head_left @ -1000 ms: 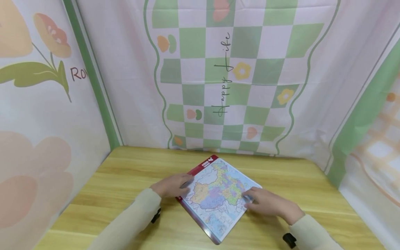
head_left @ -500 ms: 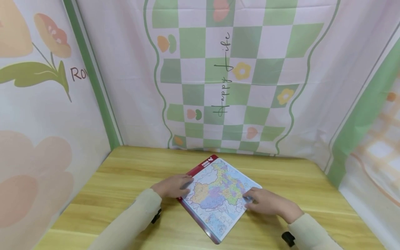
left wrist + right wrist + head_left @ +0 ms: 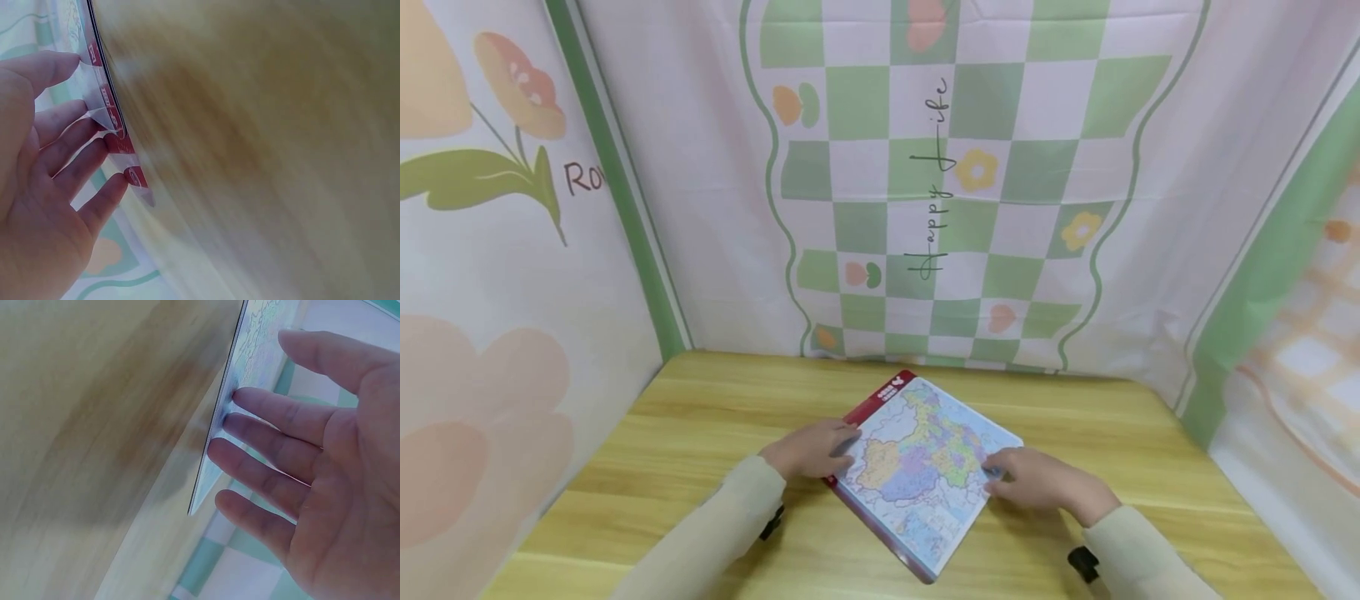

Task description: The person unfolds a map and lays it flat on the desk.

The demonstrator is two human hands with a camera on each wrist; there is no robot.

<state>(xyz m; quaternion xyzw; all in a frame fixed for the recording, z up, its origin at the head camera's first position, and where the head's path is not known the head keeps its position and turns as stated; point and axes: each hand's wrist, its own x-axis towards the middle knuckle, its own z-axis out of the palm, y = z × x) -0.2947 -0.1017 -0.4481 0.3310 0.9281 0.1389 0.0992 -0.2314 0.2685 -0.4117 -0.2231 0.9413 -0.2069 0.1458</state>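
Observation:
A thin square map board (image 3: 917,467), printed with a pastel coloured map and a red band along its upper left side, lies cornerwise on the wooden table. My left hand (image 3: 814,447) touches its left corner with extended fingers. In the left wrist view, the fingertips of the left hand (image 3: 59,150) meet the red-banded edge (image 3: 119,143). On the opposite side, my right hand (image 3: 1045,482) rests its fingertips on the printed face near the right edge. The right wrist view shows the fingers of the right hand (image 3: 312,450) spread and nearly straight against the map board (image 3: 250,362).
The light wooden table (image 3: 722,400) extends around the map board on all sides. Behind it hangs a green and white checked curtain (image 3: 955,208) with lettering. A floral curtain (image 3: 490,275) closes off the left, and another curtain (image 3: 1300,400) the right.
The map board has turned slightly counterclockwise: its far corner shifts left, its near corner right. Both hands keep their contact, and the head view has shifted a little.

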